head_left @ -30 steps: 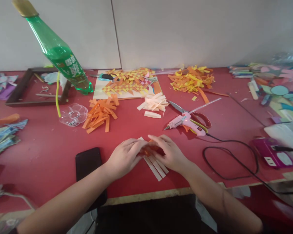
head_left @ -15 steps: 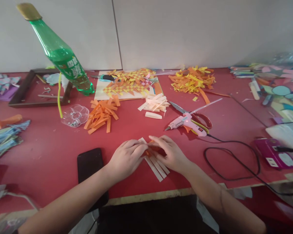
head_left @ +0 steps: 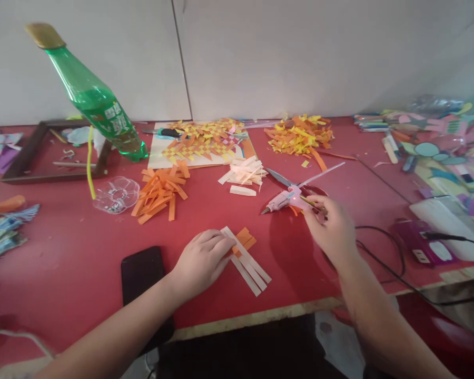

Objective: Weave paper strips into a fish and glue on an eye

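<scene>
My left hand [head_left: 203, 261] is closed at the left edge of a small weave of pale paper strips [head_left: 248, 267], its fingertips on the strips. Orange paper strips [head_left: 245, 238] cross the pale ones and stick out at the upper right. Farther right, my right hand [head_left: 332, 226] has its fingers closed round the handle of a pink glue gun [head_left: 286, 199], which still lies over the scissors [head_left: 278, 178]. A clear glue stick [head_left: 324, 173] pokes out of the gun's back. My fingers cover most of the handle.
Beyond my hands lie orange strips [head_left: 161, 192], pale strips [head_left: 243, 172] and a yellow-orange pile [head_left: 300, 134]. A green bottle [head_left: 102, 108] leans at the back left. A black phone [head_left: 142, 271] is by my left forearm; the gun's cord [head_left: 379, 229] loops at right.
My right hand has left the woven strips and moved right to the glue gun's handle. My left hand stays at the strips, and more of the orange ends show.
</scene>
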